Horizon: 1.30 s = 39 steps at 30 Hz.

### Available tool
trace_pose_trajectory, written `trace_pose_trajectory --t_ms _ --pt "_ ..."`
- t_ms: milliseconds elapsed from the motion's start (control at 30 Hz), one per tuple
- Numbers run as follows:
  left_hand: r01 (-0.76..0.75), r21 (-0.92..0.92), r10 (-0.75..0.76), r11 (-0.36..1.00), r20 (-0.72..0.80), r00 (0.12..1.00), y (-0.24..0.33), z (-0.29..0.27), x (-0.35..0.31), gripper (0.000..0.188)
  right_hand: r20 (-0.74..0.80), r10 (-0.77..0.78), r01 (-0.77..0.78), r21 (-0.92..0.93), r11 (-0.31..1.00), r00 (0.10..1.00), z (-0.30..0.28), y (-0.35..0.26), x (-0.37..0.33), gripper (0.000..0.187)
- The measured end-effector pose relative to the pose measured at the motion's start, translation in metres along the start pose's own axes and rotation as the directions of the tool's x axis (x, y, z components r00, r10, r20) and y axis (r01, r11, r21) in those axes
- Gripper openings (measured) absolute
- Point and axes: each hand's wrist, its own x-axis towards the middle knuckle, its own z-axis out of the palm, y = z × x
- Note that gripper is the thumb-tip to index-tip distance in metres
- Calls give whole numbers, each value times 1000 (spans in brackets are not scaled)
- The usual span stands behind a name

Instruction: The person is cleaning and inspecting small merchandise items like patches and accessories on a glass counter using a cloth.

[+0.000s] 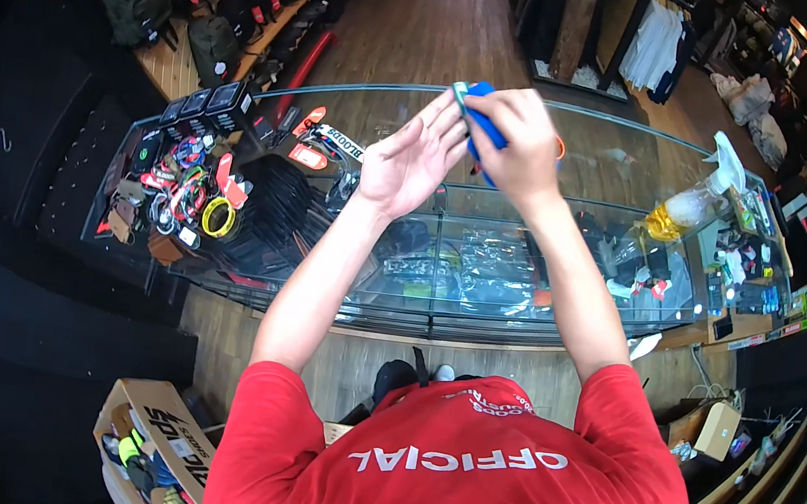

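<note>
Above the far part of a glass display counter (628, 147), both bare hands meet at a small blue item (484, 135) with a green-and-white end (460, 95); whether it is cloth or a wallet cannot be told. The right hand (525, 151) is partly closed, back upward, its bent fingers gripping the blue item from the right. The left hand (406, 165) lies open with the palm up, fingers nearly straight and close together, their tips by the green-and-white end; whether they bear any of its weight is unclear. An orange curved edge (561, 149) peeks out just beyond the right hand. Left of the hands, on the counter, lie a black-and-white strap (338, 141) and a red tag (308, 157), with a heap of coloured cords (183, 175), a yellow coil (217, 217) and a row of black boxes (204, 107) farther left. Toward the counter's right end stands a spray bottle (672, 216) of yellow liquid, its white trigger head uppermost. At lower left, an open cardboard box (171, 425) holds mixed fabric pieces.
</note>
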Motion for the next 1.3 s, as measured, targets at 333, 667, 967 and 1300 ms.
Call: trace_pose_trajectory --t_ms 333,667,967,1300 --pt "-220 18 221 975 -52 974 11 -1 7 78 424 115 -148 45 988 898 -11 23 -20 23" --pt "-119 -194 108 974 -65 992 15 -14 1 71 190 24 -52 146 988 982 10 -5 -9 22" --pt "-130 -164 102 978 -171 980 17 -35 1 45 60 186 -195 386 902 981 0 -1 -5 20" --pt "-139 32 141 990 -74 987 16 -13 4 80 240 66 -135 283 950 968 11 3 -14 22"
